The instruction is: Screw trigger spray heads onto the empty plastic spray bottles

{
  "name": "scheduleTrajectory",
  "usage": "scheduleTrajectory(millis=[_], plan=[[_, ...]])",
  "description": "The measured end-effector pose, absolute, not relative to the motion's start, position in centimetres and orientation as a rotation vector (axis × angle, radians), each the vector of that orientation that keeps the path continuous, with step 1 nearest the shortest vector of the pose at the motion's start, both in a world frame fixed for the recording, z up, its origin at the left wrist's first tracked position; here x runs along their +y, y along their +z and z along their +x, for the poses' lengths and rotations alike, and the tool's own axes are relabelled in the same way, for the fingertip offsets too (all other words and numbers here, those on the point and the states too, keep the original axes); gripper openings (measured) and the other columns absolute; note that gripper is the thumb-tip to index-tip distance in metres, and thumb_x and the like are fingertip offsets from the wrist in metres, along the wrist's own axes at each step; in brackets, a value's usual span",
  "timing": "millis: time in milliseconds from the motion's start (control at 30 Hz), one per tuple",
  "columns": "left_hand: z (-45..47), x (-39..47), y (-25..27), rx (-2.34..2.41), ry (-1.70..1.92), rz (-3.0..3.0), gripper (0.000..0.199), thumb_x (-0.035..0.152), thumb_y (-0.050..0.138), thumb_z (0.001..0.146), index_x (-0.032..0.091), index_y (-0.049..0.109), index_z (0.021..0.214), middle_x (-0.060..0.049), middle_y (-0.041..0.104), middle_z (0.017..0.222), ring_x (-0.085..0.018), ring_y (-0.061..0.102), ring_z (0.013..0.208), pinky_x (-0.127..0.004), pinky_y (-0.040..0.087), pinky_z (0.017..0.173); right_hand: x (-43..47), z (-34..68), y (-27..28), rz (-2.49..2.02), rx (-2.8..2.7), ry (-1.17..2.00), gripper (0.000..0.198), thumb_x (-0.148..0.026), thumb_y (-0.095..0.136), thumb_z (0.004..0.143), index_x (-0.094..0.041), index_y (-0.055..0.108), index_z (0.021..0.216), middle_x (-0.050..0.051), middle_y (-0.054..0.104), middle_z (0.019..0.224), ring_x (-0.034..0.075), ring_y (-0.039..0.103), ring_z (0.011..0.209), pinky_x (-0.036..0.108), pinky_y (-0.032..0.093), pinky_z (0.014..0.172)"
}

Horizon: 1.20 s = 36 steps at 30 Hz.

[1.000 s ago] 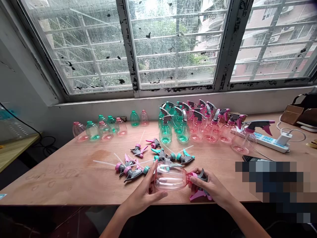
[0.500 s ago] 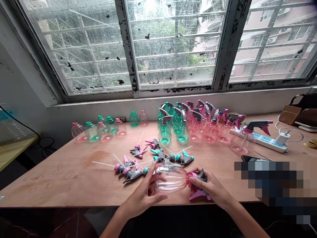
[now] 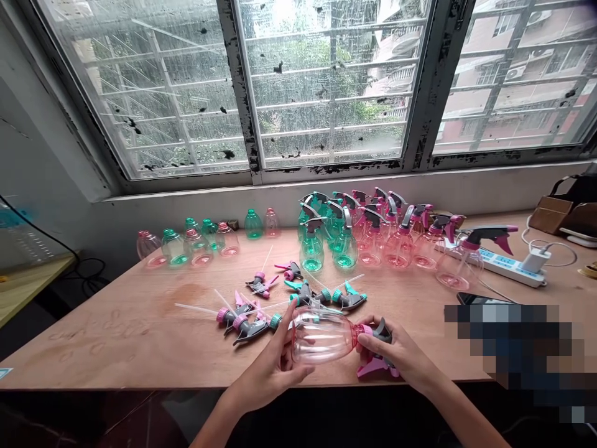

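Note:
A clear pink spray bottle (image 3: 323, 336) lies sideways in the air over the table's front edge, its base to the left. My left hand (image 3: 273, 361) cradles the base end, thumb below and fingers around the far side. At the neck, my right hand (image 3: 389, 348) grips the pink collar of a grey-and-pink trigger sprayer (image 3: 379, 366), which sits at the bottle's mouth. Whether the collar is fully screwed on I cannot tell. Just beyond the bottle, loose trigger sprayers (image 3: 252, 328) with pink or teal collars and thin white tubes lie in a heap.
Several green and pink bottles without sprayers (image 3: 175, 247) stand at the back left. Bottles fitted with sprayers (image 3: 344, 246) crowd the back middle and right. A white power strip (image 3: 508, 267), a phone (image 3: 485, 299) and a brown bag (image 3: 553, 214) occupy the right side.
Almost nothing differs. The view has shifted very slightly; both hands keep the same hold on the pink bottle and its sprayer.

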<state>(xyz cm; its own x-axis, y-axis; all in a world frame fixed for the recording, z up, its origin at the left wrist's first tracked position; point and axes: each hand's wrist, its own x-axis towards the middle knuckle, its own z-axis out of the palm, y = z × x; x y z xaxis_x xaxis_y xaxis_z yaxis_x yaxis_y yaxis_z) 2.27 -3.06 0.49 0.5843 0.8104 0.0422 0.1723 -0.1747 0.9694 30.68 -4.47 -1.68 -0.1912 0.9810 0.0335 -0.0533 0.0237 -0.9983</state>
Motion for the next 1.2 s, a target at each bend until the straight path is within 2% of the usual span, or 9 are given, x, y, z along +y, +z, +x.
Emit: scheduleTrajectory(millis=[133,300,467,567,767,933,1067,1133,1200], plan=[[2.4,-3.2,0.6,0.845,0.711,1.693,0.108,0.037,0.071,0.091,0.035,-0.014,0.159,-0.015,0.045,0.15,-0.021,0.06,0.105,-0.029,0.048,0.083,-4.4,30.7,-1.9,-1.046,-1.335,1.351,0.043,-0.055,0.078,0.081,-0.016,0.065,0.095,0.002,0.073,0.07,0.019,0.067,0.063,0.03,0.052,0.061],[2.6,-3.2,1.1,0.826,0.711,1.609,0.119,0.038,0.078,0.085,0.035,-0.015,0.159,-0.014,0.022,0.165,-0.028,0.052,0.128,-0.035,0.046,0.1,-4.3,30.7,-2.0,-1.057,-1.331,1.35,0.043,-0.054,0.079,0.08,-0.016,0.065,0.095,0.002,0.072,0.069,0.019,0.067,0.063,0.029,0.052,0.06],[2.4,-3.0,0.8,0.815,0.702,1.653,0.111,0.037,0.074,0.089,0.035,-0.012,0.159,-0.013,0.024,0.166,-0.031,0.048,0.136,-0.041,0.043,0.109,-4.4,30.7,-1.7,-1.085,-1.328,1.346,0.044,-0.056,0.077,0.081,-0.016,0.065,0.096,0.002,0.072,0.07,0.019,0.065,0.062,0.027,0.048,0.052],[2.3,-2.9,0.5,0.806,0.727,1.702,0.103,0.037,0.068,0.093,0.037,-0.01,0.16,-0.011,0.018,0.168,-0.031,0.041,0.142,-0.044,0.035,0.117,-4.4,30.6,-1.7,-1.071,-1.334,1.346,0.043,-0.055,0.077,0.082,-0.016,0.065,0.096,0.002,0.072,0.069,0.018,0.065,0.062,0.028,0.049,0.057],[2.0,-2.9,0.5,0.857,0.689,1.654,0.113,0.044,0.078,0.084,0.031,-0.004,0.162,-0.012,0.014,0.17,-0.036,0.029,0.149,-0.049,0.026,0.122,-4.3,30.6,-2.0,-1.041,-1.346,1.347,0.043,-0.054,0.08,0.079,-0.016,0.066,0.094,0.001,0.072,0.067,0.017,0.064,0.06,0.028,0.048,0.057],[2.2,-3.0,0.8,0.852,0.669,1.685,0.112,0.04,0.074,0.088,0.032,-0.011,0.16,-0.015,0.033,0.162,-0.031,0.048,0.134,-0.044,0.039,0.113,-4.3,30.7,-1.9,-1.042,-1.339,1.335,0.041,-0.053,0.078,0.082,-0.016,0.066,0.094,0.002,0.073,0.068,0.017,0.065,0.061,0.028,0.049,0.058],[2.1,-2.9,0.4,0.833,0.692,1.691,0.113,0.039,0.074,0.088,0.034,-0.013,0.159,-0.016,0.028,0.164,-0.03,0.055,0.125,-0.039,0.05,0.099,-4.3,30.6,-1.8,-1.022,-1.349,1.353,0.04,-0.053,0.077,0.083,-0.016,0.066,0.093,0.002,0.073,0.067,0.018,0.066,0.061,0.029,0.05,0.059],[2.0,-2.8,-0.1,0.801,0.718,1.646,0.117,0.042,0.08,0.083,0.034,-0.008,0.16,-0.014,0.021,0.168,-0.033,0.052,0.131,-0.041,0.049,0.103,-4.5,30.5,-1.7,-1.011,-1.353,1.369,0.039,-0.052,0.077,0.083,-0.016,0.065,0.093,0.002,0.074,0.068,0.018,0.067,0.062,0.028,0.051,0.06],[1.8,-2.7,-0.6,0.744,0.794,1.612,0.11,0.05,0.079,0.082,0.032,0.005,0.162,-0.011,0.02,0.169,-0.036,0.04,0.143,-0.044,0.038,0.116,-4.7,30.5,-1.7,-1.011,-1.359,1.379,0.038,-0.051,0.077,0.084,-0.017,0.065,0.094,0.003,0.075,0.071,0.018,0.069,0.065,0.028,0.051,0.061]])
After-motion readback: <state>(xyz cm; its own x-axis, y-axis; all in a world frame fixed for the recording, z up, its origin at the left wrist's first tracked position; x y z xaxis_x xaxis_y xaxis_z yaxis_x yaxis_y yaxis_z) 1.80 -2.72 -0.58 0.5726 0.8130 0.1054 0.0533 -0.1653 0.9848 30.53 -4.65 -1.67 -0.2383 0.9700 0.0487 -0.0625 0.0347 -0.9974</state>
